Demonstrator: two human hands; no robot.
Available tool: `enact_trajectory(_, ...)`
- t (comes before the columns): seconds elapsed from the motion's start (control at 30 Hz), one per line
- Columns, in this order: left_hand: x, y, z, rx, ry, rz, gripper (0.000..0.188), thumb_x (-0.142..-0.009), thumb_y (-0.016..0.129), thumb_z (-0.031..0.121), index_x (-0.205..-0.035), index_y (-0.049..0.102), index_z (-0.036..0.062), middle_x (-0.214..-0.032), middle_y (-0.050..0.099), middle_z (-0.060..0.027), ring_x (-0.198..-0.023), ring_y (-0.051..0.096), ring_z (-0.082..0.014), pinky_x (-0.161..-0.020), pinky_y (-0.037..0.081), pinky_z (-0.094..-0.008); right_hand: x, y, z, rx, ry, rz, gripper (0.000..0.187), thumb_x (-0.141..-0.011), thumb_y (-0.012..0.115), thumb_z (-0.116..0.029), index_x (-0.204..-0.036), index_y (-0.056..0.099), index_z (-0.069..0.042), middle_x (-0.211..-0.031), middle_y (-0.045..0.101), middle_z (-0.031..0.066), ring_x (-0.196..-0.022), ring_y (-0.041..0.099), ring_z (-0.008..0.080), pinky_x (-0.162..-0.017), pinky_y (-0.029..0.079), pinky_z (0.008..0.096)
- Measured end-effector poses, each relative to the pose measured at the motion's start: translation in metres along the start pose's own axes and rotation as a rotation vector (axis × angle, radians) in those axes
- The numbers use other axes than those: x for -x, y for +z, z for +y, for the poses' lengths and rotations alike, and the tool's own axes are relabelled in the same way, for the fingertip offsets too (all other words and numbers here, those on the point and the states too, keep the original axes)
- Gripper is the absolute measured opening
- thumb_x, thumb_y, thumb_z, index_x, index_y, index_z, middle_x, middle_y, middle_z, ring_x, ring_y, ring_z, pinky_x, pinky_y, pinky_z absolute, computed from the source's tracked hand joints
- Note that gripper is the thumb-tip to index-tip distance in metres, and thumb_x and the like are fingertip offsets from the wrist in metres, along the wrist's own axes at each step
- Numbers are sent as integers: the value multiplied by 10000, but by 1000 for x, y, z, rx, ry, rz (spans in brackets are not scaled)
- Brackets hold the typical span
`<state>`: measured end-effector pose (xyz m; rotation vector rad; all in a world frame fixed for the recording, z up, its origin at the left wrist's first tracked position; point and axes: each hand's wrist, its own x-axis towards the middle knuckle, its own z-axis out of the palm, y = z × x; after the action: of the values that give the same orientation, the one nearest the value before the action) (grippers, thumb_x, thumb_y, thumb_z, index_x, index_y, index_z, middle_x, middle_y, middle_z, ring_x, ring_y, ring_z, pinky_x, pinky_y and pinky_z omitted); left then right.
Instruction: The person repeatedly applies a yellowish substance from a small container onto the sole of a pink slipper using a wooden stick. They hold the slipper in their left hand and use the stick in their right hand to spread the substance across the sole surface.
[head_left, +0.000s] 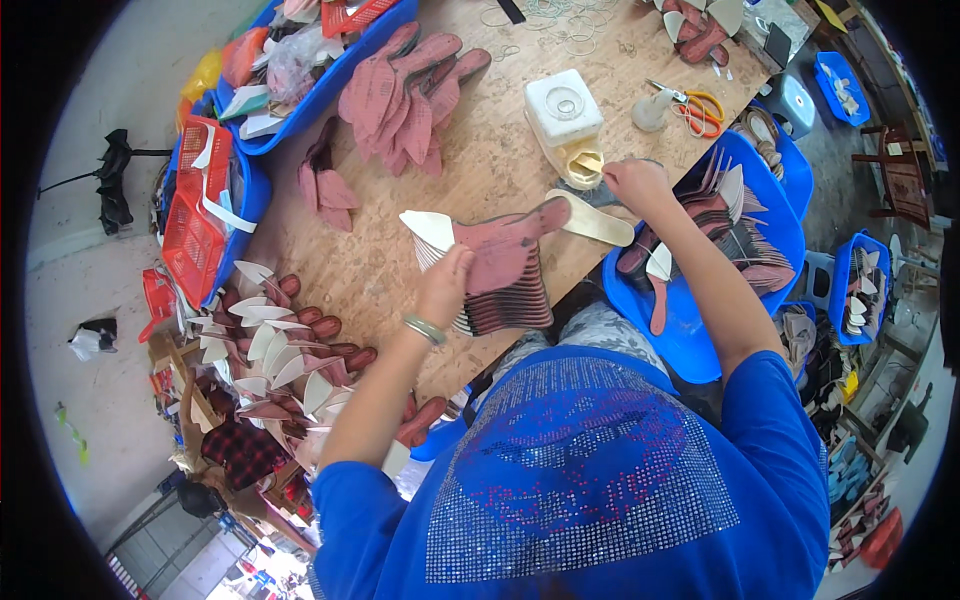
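My left hand (pixel 445 287) is closed on the edge of a fanned stack of dark-pink shoe-upper pieces (pixel 497 255), with white pointed parts (pixel 428 228) at one end. The stack lies along the table's near edge, its layers overlapping in steps. Over to the right, my right hand (pixel 640 187) has its fingers pinched together at the mouth of a small pot with a cream-yellow inside (pixel 583 165). What those fingers hold, if anything, is too small to make out. Between the hands lies a flat pale strip (pixel 597 222), partly under the top piece.
Pink piece piles lie on the table's far side (pixel 400 105) and left (pixel 285 345). Behind the pot stands a white block (pixel 563 105); orange-handled scissors (pixel 703 112) lie beside a whitish cone (pixel 651 112). A blue basin (pixel 690 345) of pieces sits beneath my right arm.
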<state>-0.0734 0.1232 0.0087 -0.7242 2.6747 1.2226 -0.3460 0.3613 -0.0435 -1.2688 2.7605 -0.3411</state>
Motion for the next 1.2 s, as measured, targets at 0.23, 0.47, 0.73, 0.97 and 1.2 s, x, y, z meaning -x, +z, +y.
enact_trajectory(0.23,36,77,14,893,-509,-104,242,-990,454,236,-1129,527,52,-918,643,-32,-751,631,-103,-510,442,-177,26,-13,-3,19,-35,-20,184,-818,570,-241,-736,675,-114,-661,644,104,-613,643,281,-565,522,407)
enact_trajectory(0.47,57,81,22,1314,-699,-133,239,-988,455,193,-1171,529,59,-1019,640,-40,-807,627,-102,-572,479,-181,108,-10,-22,-814,345,-141,204,-849,631,-236,-965,718,-93,-855,696,137,-739,678,189,-676,521,295)
enact_trajectory(0.73,58,93,12,1433,-771,-60,205,-981,473,189,-1114,554,56,-960,626,-43,-760,595,-113,-587,465,-203,122,10,-58,-935,359,-192,235,-825,677,-228,-979,708,-54,-875,709,120,-771,671,152,-727,506,282)
enact_trajectory(0.97,54,87,15,1284,-730,-34,192,-977,459,140,-1119,553,51,-945,631,-43,-722,583,-92,-546,443,-180,116,25,-32,-687,472,-77,224,-818,638,-262,-942,723,-97,-787,680,147,-701,670,248,-641,519,343)
enact_trajectory(1.2,41,71,15,616,-352,-100,279,-966,461,149,-1216,536,52,-885,641,-15,-595,529,-57,-485,389,-189,85,54,-30,-543,317,26,219,-802,636,-295,-899,733,-124,-781,667,161,-682,652,320,-625,521,387)
